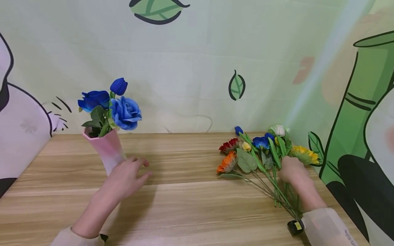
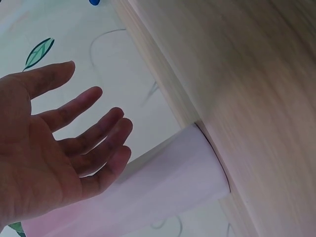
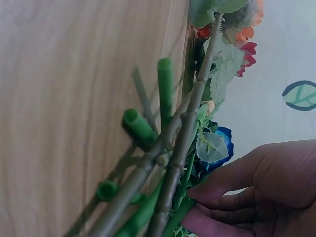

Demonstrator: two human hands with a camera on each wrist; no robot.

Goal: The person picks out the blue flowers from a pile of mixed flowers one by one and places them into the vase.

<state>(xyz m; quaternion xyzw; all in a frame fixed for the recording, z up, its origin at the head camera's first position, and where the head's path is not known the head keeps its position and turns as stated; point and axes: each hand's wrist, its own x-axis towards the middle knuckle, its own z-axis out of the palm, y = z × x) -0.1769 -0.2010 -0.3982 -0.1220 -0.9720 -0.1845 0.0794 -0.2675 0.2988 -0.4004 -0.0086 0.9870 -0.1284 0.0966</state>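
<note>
A pink and white vase (image 1: 106, 147) at the left holds several blue artificial roses (image 1: 126, 112). My left hand (image 1: 127, 176) is in front of the vase's lower part, fingers loosely bent with nothing between them. The left wrist view shows the palm beside the pale vase wall (image 2: 173, 165); whether they touch I cannot tell. At the right, my right hand (image 1: 293, 171) reaches into a pile of artificial flowers. Its thumb and fingers pinch a green flower stem (image 3: 178, 216); which bloom that stem bears is hidden among the others.
Around the right hand lie an orange flower (image 1: 227, 163), a dark red flower (image 1: 229, 146), a yellow sunflower (image 1: 304, 154) and a white bloom (image 1: 278, 130). Loose stems (image 1: 274, 193) stretch toward the front of the wooden table (image 1: 184, 212). A printed cloth (image 1: 184, 68) hangs behind.
</note>
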